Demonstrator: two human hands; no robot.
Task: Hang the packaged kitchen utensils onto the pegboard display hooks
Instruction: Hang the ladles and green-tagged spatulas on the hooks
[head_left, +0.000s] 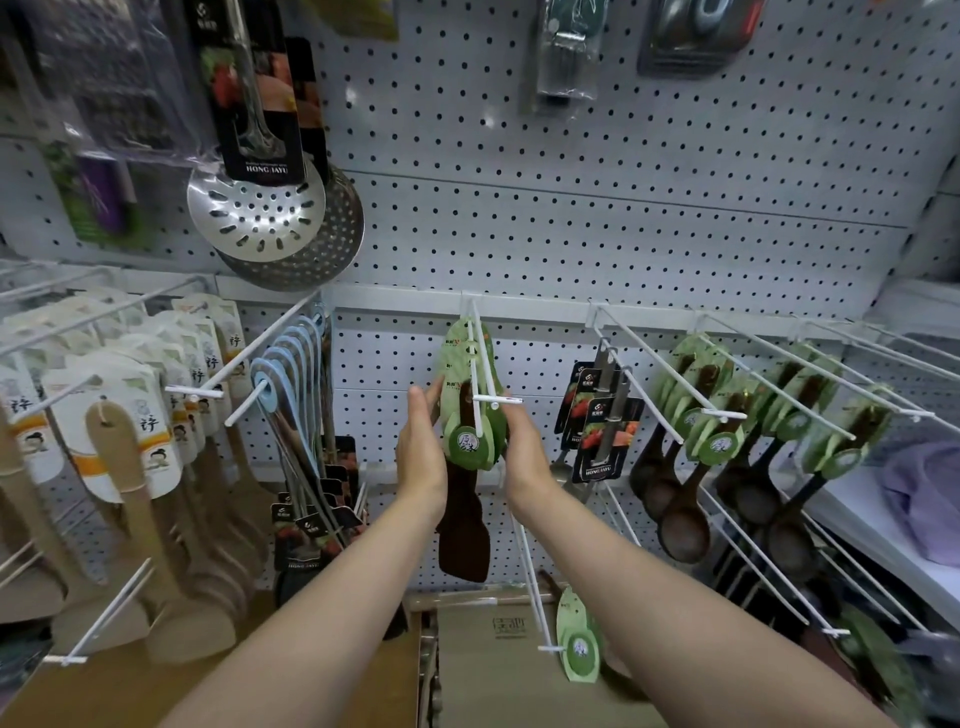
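Several dark wooden spatulas on green cards (470, 415) hang in a stack on a white pegboard hook (485, 364) at the centre. My left hand (421, 452) lies flat with straight fingers against the stack's left side. My right hand (524, 452) is against its right side, fingers hidden behind the cards. The dark blades (462, 530) hang below between my wrists. One more green-carded utensil (577, 639) hangs on a lower hook.
Pale wooden spatulas (119, 467) fill hooks at left, blue-handled utensils (283, 384) beside them. Steel skimmers (265, 208) hang above left. Dark ladles on green cards (727, 431) line the right hooks. A cardboard box (509, 665) sits below.
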